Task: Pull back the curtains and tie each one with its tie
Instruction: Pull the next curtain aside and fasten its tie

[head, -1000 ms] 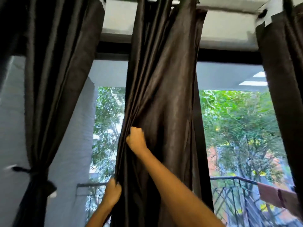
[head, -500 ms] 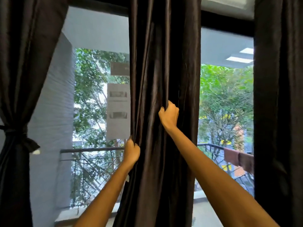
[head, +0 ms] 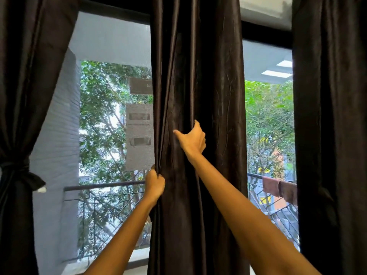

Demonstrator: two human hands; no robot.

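A dark brown middle curtain (head: 208,76) hangs gathered in front of the window. My left hand (head: 155,182) grips its left edge low down, fingers curled round the folds. Higher up, my right hand (head: 192,140) holds a fold near the curtain's middle, thumb out to the left and fingers tucked into the cloth. The left curtain (head: 29,76) is drawn back and bound by a dark tie (head: 17,171). A third curtain (head: 329,135) hangs straight at the right edge, with no tie in sight.
The window (head: 111,135) shows a balcony railing (head: 103,187), trees and a grey wall (head: 57,135). A brown cloth (head: 280,188) is draped over the railing at the right. Paper sheets (head: 140,135) are stuck on the glass beside the middle curtain.
The view has dropped from the curtain tops to mid height. The middle curtain has been gathered narrower. My right hand has shifted right across the cloth and its thumb has opened out.
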